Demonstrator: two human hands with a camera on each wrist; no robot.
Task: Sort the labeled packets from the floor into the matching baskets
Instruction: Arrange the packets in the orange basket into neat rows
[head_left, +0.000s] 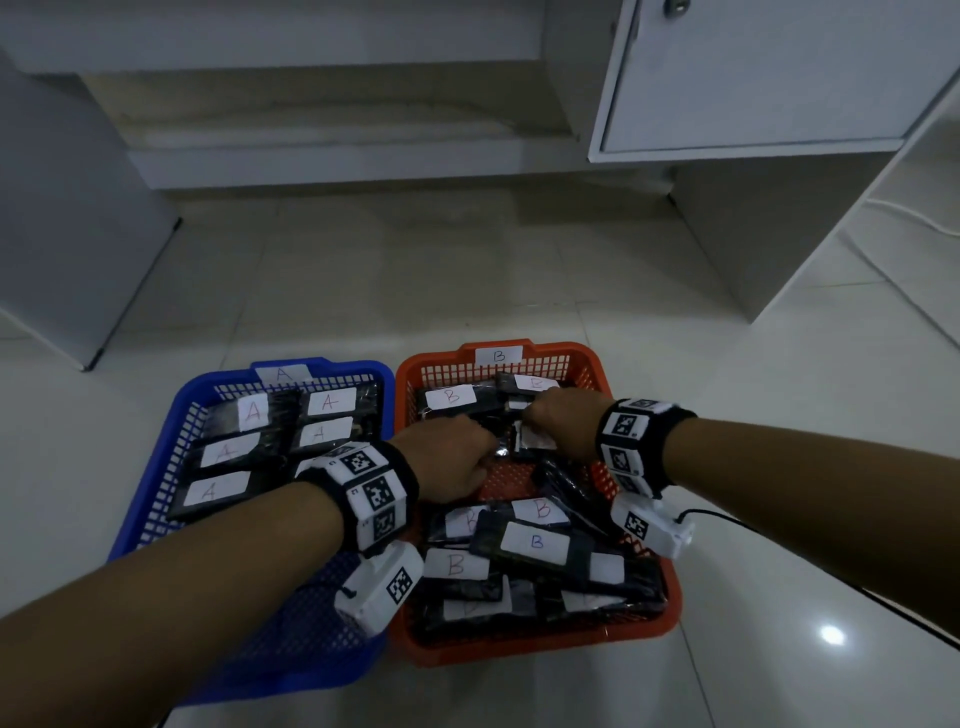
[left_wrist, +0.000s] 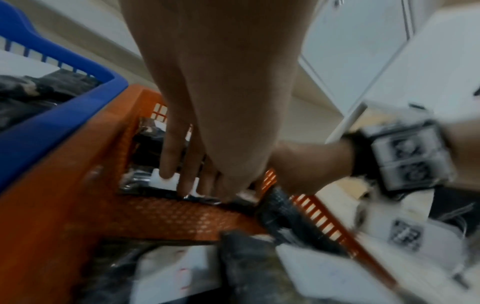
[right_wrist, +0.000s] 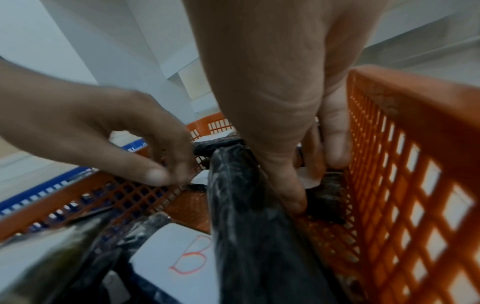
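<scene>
An orange basket (head_left: 571, 351) tagged B holds several dark packets with white B labels (head_left: 535, 543). To its left, a blue basket (head_left: 208, 384) tagged A holds several A packets (head_left: 253, 413). Both hands reach into the middle of the orange basket. My left hand (head_left: 447, 457) lays its fingers (left_wrist: 168, 164) on the white label of a flat packet (left_wrist: 166, 182) and pinches its edge with the thumb (right_wrist: 155, 174). My right hand (head_left: 558, 421) grips a packet (right_wrist: 324, 195) by the basket's right wall (right_wrist: 415, 98). Another dark packet (right_wrist: 239, 205) stands on edge between the hands.
Pale tiled floor (head_left: 467, 270) stretches beyond the baskets. A white cabinet with a door (head_left: 753, 78) stands at the upper right, and a grey panel (head_left: 62, 234) at the left. A black cable (head_left: 727, 517) runs from the right wrist across the floor.
</scene>
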